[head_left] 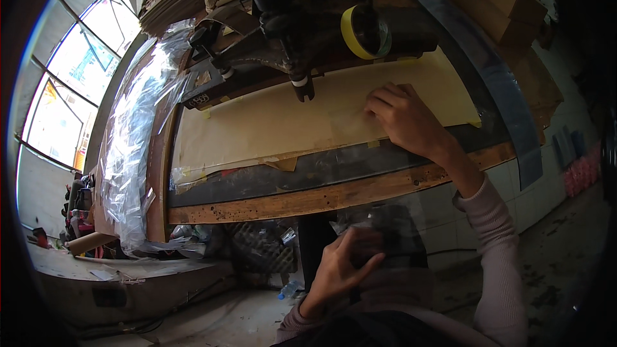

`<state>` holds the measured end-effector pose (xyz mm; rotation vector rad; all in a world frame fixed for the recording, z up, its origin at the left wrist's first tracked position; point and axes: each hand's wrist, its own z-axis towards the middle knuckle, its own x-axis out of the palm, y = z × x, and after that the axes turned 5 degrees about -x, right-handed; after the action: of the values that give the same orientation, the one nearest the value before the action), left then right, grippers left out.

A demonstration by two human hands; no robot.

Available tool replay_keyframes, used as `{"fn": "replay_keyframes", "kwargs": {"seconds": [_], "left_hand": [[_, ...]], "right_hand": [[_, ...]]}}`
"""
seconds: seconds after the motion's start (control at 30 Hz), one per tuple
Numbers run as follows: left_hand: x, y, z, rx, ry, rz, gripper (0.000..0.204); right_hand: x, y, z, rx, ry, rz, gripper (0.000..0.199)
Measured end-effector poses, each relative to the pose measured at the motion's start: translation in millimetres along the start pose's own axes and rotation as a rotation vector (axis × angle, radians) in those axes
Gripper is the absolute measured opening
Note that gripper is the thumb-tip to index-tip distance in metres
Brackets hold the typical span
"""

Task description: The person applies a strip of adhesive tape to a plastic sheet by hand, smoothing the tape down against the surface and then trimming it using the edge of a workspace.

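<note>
My right hand is over the right part of a long cream paper-like sheet on the worktable. Its fingers are curled inward and the fingertips are hidden, so what they hold, if anything, cannot be made out. Small yellow tape pieces show along the sheet's edges. In front of the table, low and close to my body, my left hand has its thumb apart from its bent, partly blurred fingers. Nothing is clearly seen in it. Above the sheet's far side stands a dark metal machine head with a forked lower tip.
A yellow tape roll hangs by the machine. Clear plastic film drapes the left side. The table has a wooden front edge. A blue strip runs down the right, beside cardboard boxes. Bottle and clutter lie below.
</note>
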<state>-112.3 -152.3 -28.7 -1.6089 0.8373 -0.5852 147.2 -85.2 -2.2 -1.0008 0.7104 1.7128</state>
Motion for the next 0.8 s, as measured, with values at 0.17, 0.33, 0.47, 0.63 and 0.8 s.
{"fn": "replay_keyframes", "kwargs": {"seconds": [0.17,0.33,0.47,0.63,0.8], "left_hand": [[-12,-8,14,0.338,-0.539,0.833,0.034],[-41,-35,49,0.368,-0.629,1.139,0.065],[-62,-56,83,0.508,-0.404,1.133,0.089],[-66,-52,94,0.356,-0.101,1.151,0.103],[-63,-54,94,0.297,-0.102,1.211,0.098]], "right_hand": [[-2,27,-14,0.154,-0.071,0.072,0.017],[9,48,-19,0.272,-0.161,-0.072,0.020],[3,56,-20,0.423,-0.095,-0.026,0.020],[7,60,-25,0.450,-0.252,-0.013,0.020],[4,59,-28,0.489,-0.298,0.056,0.018]]}}
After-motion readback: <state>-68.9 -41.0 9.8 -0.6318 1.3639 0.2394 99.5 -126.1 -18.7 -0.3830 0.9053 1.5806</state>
